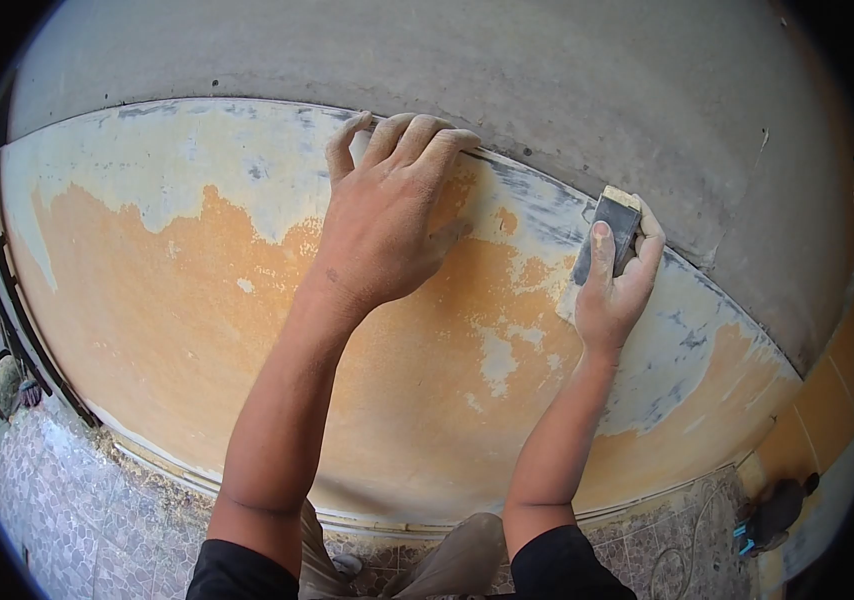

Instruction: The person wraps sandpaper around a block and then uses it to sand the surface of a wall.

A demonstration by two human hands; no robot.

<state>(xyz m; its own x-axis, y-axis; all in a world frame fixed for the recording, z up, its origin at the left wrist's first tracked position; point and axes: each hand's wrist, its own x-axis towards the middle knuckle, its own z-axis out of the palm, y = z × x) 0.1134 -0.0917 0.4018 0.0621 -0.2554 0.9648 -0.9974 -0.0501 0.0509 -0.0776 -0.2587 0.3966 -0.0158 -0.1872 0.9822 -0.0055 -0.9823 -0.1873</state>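
Head view: two bare hands work against a patchy orange wall, one braced, one holding a sanding block.

Left hand [387, 225] lies flat on the wall [177, 300], palm down, fingers close together and hooked over the ledge [547, 215] where the orange surface meets the grey plaster band [507, 70] on the far side. Right hand [615, 285] is closed around a small sanding block [609, 232], thumb along its near face and fingers wrapped over its right side, with the block pressed against the wall just below that same ledge, to the right of the left hand and apart from it. Around the block the orange paint is rubbed down to pale grey and white patches. Near the bottom, a tiled floor [67, 530] runs along the foot of the wall, and a dark object with blue parts [772, 515] sits on it at the far right.
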